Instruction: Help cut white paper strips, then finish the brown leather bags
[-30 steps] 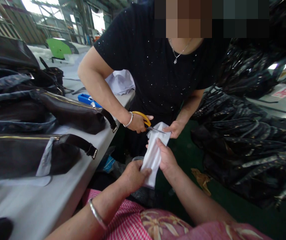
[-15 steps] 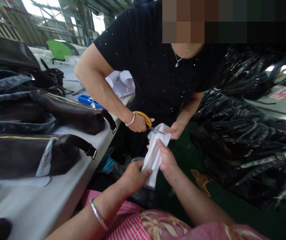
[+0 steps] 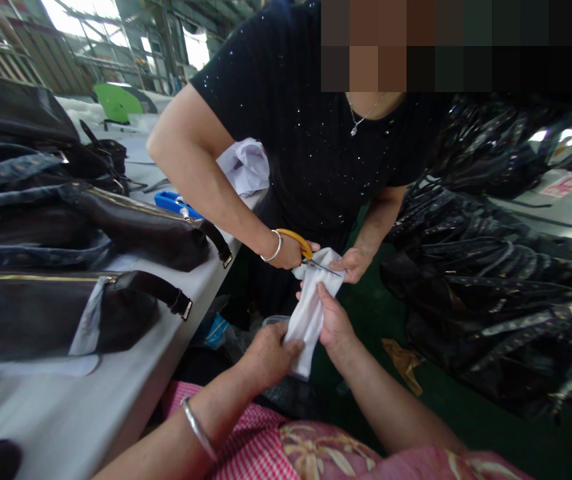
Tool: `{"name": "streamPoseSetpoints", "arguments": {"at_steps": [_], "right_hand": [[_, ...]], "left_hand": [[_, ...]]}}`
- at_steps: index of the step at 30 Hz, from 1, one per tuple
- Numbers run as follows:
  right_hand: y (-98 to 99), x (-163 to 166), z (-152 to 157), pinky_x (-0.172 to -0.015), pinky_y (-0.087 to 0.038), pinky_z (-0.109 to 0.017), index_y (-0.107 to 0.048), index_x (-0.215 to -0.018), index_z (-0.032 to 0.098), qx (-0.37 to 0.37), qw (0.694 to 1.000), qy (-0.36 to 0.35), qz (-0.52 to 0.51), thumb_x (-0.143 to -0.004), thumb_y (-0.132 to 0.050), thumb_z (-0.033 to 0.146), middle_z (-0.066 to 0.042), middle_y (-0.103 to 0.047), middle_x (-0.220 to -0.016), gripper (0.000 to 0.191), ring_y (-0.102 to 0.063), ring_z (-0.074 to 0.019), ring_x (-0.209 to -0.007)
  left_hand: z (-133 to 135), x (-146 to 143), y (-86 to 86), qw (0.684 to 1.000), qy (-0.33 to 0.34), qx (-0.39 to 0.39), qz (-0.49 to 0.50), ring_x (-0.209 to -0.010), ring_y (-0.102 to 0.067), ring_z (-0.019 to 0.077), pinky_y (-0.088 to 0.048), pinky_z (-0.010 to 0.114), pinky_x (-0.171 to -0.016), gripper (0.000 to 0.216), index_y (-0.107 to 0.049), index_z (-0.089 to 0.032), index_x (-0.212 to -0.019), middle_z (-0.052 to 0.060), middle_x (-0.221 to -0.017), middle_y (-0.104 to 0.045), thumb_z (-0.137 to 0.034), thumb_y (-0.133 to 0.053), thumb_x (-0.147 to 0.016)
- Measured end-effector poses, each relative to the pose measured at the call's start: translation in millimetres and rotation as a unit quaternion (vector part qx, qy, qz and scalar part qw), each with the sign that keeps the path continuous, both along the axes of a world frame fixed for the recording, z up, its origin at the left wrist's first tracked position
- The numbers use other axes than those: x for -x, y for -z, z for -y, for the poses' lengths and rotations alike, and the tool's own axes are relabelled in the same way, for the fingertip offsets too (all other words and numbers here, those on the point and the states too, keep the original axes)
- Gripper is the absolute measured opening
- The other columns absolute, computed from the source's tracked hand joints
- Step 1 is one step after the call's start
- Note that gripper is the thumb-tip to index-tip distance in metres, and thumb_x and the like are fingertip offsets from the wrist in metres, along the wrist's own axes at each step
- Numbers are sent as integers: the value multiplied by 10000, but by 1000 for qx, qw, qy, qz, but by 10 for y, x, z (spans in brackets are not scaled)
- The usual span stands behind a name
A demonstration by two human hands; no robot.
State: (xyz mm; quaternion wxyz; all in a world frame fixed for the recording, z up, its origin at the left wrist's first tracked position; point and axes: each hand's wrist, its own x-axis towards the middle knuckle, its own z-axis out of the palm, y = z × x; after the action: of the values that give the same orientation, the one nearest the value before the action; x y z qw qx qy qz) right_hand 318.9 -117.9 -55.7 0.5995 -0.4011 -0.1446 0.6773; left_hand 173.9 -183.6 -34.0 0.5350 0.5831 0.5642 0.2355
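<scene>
A folded white strip of thin, soft-looking material (image 3: 306, 327) slants between me and a co-worker. My left hand (image 3: 269, 350) pinches its lower left edge between thumb and fingers. Higher up on the right side, my right hand (image 3: 333, 317) grips it, thumb on top and fingertips showing at the far edge. The co-worker's hand (image 3: 291, 252) works yellow-handled scissors (image 3: 299, 241), whose blades lie across the strip's upper end. The co-worker's other hand (image 3: 353, 265) holds the top right corner of the strip.
On the left, dark leather bags (image 3: 56, 313) with zips and buckled straps lie on a white table (image 3: 131, 373). A blue tool or holder (image 3: 176, 202) and crumpled white paper (image 3: 246, 167) are farther back. Many dark bags (image 3: 491, 307) are heaped at right. Brown scrap (image 3: 401, 363) lies on the green floor.
The co-worker's scissor hand has shifted slightly right and down, the blades now lying a little farther across the strip. My hands keep their hold almost unmoved.
</scene>
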Motion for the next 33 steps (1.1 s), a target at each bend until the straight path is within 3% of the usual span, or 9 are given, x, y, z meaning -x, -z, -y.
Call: {"name": "streamPoseSetpoints", "arguments": {"at_steps": [11,18,33], "right_hand": [[-58,23,-83,-571,-592,-270,-690,-1000,139,2,1000,3,-4,-861,-657,291,-55,-772,-828,209,-723,-188,-662],[-48,22,-108,-615,-599,-299,-705,-944,98,23,1000,7,2,-875,-636,299,-81,-770,-810,224,-728,-207,-676],[1,38,-114,-585,-583,-288,-700,-913,113,4,1000,15,18,-853,-657,300,-88,-764,-759,201,-725,-213,-630]], "left_hand": [[-53,-47,50,1000,-18,9,21,-630,-569,155,-384,222,-536,220,-699,-120,-916,52,-748,-663,-275,-588,-806],[-69,-56,-32,999,-22,25,18,-591,-522,135,-376,218,-523,205,-698,-109,-876,34,-701,-624,-277,-609,-799],[-65,-44,51,1000,-18,10,12,-579,-474,116,-347,212,-508,193,-658,-114,-823,15,-681,-578,-299,-605,-814]]}}
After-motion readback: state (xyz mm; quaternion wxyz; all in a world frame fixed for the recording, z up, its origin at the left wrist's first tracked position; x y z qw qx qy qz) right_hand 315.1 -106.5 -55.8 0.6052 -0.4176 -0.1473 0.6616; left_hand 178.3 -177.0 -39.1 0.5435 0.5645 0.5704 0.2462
